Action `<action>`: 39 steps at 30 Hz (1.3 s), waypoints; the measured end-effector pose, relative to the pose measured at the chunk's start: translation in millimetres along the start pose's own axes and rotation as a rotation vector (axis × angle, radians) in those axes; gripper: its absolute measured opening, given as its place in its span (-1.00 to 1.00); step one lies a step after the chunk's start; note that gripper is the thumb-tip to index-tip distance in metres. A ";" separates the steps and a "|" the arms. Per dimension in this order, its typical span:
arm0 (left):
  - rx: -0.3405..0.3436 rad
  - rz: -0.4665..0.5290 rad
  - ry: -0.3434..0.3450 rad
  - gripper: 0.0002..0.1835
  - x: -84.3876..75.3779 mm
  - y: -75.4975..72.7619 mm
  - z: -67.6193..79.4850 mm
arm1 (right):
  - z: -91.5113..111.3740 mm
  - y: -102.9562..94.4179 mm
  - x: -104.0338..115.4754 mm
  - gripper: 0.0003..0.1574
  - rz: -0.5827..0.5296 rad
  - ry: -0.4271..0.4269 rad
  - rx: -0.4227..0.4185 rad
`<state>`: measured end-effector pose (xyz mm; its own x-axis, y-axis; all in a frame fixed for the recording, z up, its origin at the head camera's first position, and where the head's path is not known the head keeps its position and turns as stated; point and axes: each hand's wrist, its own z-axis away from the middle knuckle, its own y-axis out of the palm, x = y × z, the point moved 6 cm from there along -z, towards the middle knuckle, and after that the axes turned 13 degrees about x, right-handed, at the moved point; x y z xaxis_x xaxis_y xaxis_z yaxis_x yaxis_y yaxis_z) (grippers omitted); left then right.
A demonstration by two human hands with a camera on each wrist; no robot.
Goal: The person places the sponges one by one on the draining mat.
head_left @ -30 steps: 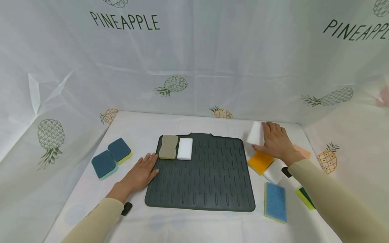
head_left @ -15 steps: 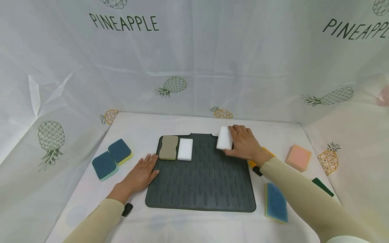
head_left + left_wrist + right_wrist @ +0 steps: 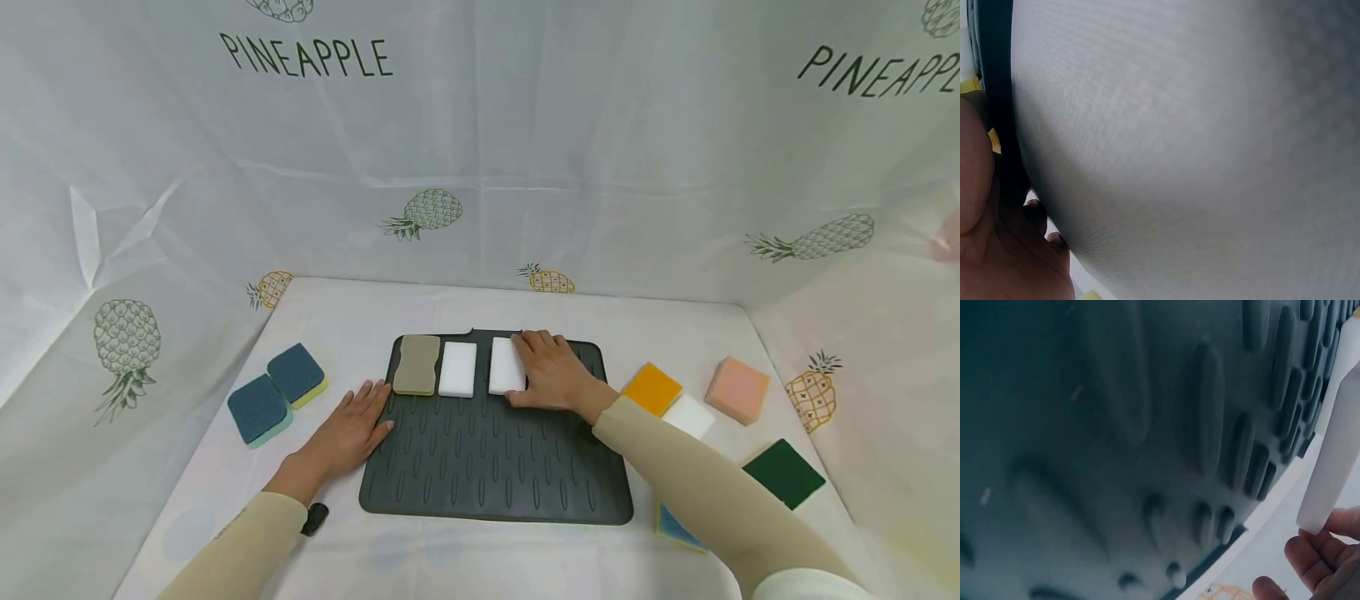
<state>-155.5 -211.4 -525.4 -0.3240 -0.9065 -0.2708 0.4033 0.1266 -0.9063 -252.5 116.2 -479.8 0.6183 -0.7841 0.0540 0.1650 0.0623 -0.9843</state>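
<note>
A dark ridged mat [image 3: 495, 467] lies on the white table. On its back left part sit a beige wavy-sided sponge [image 3: 417, 365] and a white melamine sponge [image 3: 457, 369]. My right hand [image 3: 551, 375] grips a second white sponge [image 3: 506, 367] just right of them, at the mat's back. In the right wrist view, thumb and fingers pinch the end of this white sponge [image 3: 1332, 456], which looks tilted off the ridges. My left hand [image 3: 348, 429] rests with straight fingers at the mat's left edge; the left wrist view shows it [image 3: 1010, 250] close to the edge.
Two dark blue-topped sponges [image 3: 258, 408] lie at the left. To the right are an orange sponge [image 3: 651, 389], a white one [image 3: 688, 416], a pink one [image 3: 738, 390] and a dark green one [image 3: 784, 473]. My right sleeve partly covers a blue sponge [image 3: 678, 533].
My right hand has carried the white sponge left from the table beside the mat to the spot right of the first white sponge. The left hand has stayed in place.
</note>
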 end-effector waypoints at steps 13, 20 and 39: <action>-0.014 0.007 0.017 -0.24 0.3 0.6 -0.7 | -13.2 10.1 10.6 0.23 -0.009 -0.016 0.017; -0.020 -0.002 0.017 -0.25 -2.4 -2.8 1.2 | -16.8 13.2 10.8 0.24 -0.008 -0.011 0.044; -0.017 0.007 0.023 -0.25 -3.5 -3.7 2.1 | -22.1 16.7 13.1 0.27 -0.030 -0.001 0.108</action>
<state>-154.0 -209.5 -520.4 -0.3412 -0.8959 -0.2846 0.3914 0.1399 -0.9095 -258.6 93.3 -499.3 0.6121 -0.7863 0.0837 0.2652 0.1045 -0.9585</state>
